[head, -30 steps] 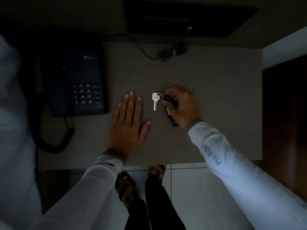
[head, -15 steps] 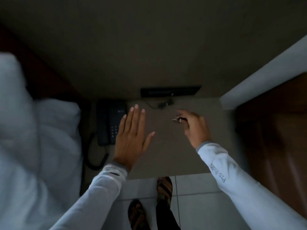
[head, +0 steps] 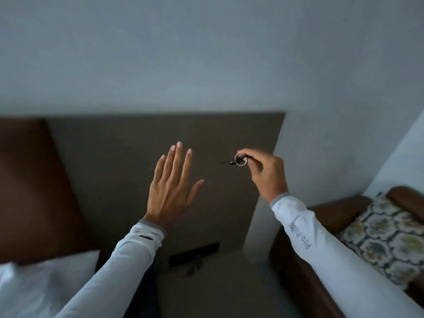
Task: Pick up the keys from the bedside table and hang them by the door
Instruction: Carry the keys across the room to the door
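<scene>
- Head view: a dim room with a pale grey-blue wall [head: 206, 53] filling the upper half, and below it a dark grey-brown headboard panel [head: 114, 157] with a reddish-brown padded section [head: 27, 180] at its left.
- At the bottom centre lies the surface [head: 218, 285] of the bedside table, with a dark rectangular plate [head: 195, 253] on the panel just behind it and a small tangle of cord [head: 193, 267] below that plate.
- A white pillow [head: 41, 278] shows at lower left; a brown armchair [head: 325, 214] with a patterned cushion [head: 385, 237] sits at right.
- The right hand [head: 263, 171] is raised in front of the panel's right edge, well above the surface; its fingers [head: 249, 153] are pinched closed on the keys [head: 238, 159].
- The keys hang in the air: a bright metal ring shows at the fingertips, and a dark piece sticks out to the left of it. Finer detail is too dark to tell.
- The left hand [head: 172, 184] is lifted, palm away from the camera, fingers straight and close together with the thumb spread, holding nothing and touching nothing.
- Both arms wear white long sleeves [head: 332, 255]; the right one bears printed lettering.
</scene>
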Demonstrator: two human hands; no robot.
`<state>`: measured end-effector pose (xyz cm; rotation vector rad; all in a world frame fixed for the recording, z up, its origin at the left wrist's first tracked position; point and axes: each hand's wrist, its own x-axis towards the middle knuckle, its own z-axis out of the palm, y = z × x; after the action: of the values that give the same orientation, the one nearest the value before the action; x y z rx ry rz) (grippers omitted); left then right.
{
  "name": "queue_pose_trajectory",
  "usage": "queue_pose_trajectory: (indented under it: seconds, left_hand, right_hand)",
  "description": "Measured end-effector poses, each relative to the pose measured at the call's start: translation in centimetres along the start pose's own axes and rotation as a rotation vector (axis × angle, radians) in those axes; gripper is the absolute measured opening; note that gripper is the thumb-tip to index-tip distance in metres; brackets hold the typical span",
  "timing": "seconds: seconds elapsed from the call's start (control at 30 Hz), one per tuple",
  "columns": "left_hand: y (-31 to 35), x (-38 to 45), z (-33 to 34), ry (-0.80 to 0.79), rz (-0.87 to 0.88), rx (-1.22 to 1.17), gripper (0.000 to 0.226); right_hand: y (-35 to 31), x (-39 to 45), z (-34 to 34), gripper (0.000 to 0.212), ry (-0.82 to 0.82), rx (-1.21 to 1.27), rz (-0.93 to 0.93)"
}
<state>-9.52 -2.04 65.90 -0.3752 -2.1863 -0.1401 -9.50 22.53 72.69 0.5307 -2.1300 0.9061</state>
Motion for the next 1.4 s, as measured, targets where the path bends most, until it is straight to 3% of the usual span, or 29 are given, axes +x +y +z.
queue_pose_trajectory:
  seconds: [0.2,0.47,0.7,1.03,1.23,1.4]
  left_hand:
    - [6.1,10.2,-7.6,0.193,0.129,-0.059,0.07]
    - [20.4,16.6,-13.0,0.315,0.268,-0.215,0.074]
    - [38.3,17.3,-18.4,0.353,0.415,-0.382,0.075]
    - [67.3,11.3,-27.6,0.414,0.562,-0.6,0.072]
    - [82.0,8.4,-31.9,0.397,0.665,-0.712,0.073]
    - [92.8,7.6,-34.6,0.427,0.717,-0.807,0.074]
  right_hand:
    - [-5.3,4.8,-13.6,0.024,0.145,0.029,0.048]
    - [-8.6,2.6,-30.4,0.02,0.198,0.269,0.321]
    - [-10.3,-5.6,-47.7,0.021,0.269,0.135,0.462]
    - [-12.1,-22.8,-73.9,0.019,0.433,-0.16,0.602]
    - [-12.8,-31.3,-85.0,0.021,0.586,-0.219,0.696]
    - [-12.0,-36.7,-93.1,0.009,0.686,-0.266,0.739]
